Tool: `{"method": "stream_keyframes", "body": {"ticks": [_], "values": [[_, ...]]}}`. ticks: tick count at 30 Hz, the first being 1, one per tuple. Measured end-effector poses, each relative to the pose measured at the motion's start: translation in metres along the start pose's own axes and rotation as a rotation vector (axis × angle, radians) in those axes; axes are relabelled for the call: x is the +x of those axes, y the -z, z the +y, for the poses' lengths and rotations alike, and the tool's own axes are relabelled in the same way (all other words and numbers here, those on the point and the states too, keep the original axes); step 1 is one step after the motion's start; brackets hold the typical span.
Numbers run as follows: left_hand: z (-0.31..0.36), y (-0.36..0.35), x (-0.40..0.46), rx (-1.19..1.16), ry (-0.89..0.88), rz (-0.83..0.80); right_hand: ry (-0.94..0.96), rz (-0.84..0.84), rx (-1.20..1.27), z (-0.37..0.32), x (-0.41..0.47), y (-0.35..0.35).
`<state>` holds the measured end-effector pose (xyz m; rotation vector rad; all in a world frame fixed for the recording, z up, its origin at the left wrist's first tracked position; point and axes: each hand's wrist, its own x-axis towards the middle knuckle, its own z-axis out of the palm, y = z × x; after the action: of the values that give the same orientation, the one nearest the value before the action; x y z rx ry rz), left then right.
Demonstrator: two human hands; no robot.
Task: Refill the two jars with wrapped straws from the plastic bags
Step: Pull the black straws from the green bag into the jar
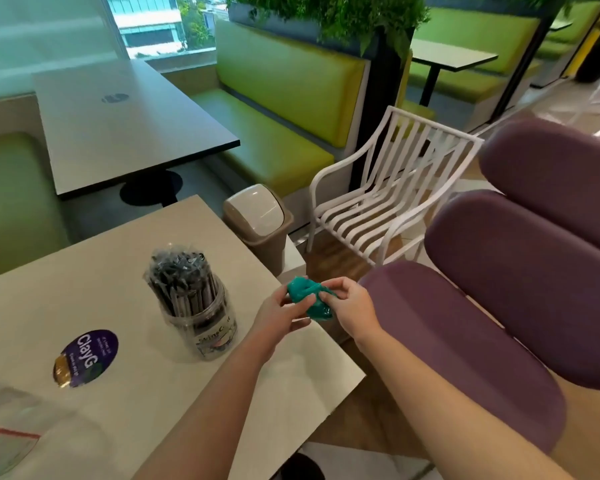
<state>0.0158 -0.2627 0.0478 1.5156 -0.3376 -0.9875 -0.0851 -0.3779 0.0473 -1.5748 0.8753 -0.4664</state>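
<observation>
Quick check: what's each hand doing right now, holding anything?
Left hand: fingers pinch the crumpled teal plastic.
Right hand: fingers grip the same teal plastic from the other side.

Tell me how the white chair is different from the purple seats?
The white chair is made of thin slats with gaps you can see through; the purple seats are solid, padded cushions. The chair has curved armrests; the seats show none. The chair stands alone by the bin, while the seats sit in a row, close together. Both are empty.
</observation>
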Motion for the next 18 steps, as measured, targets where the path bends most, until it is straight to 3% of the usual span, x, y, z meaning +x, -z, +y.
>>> {"method": "stream_keyframes", "body": {"ticks": [6,12,18], "values": [[0.019,0.007,0.072,-0.085,0.019,0.180,0.071,-0.003,-0.085,-0.007,0.072,-0.016],[0.036,0.023,0.137,-0.137,0.053,0.355,0.051,-0.253,-0.193,-0.021,0.133,-0.030],[0.045,0.017,0.184,-0.187,0.084,0.443,0.103,-0.161,-0.264,-0.026,0.187,-0.040]]}}
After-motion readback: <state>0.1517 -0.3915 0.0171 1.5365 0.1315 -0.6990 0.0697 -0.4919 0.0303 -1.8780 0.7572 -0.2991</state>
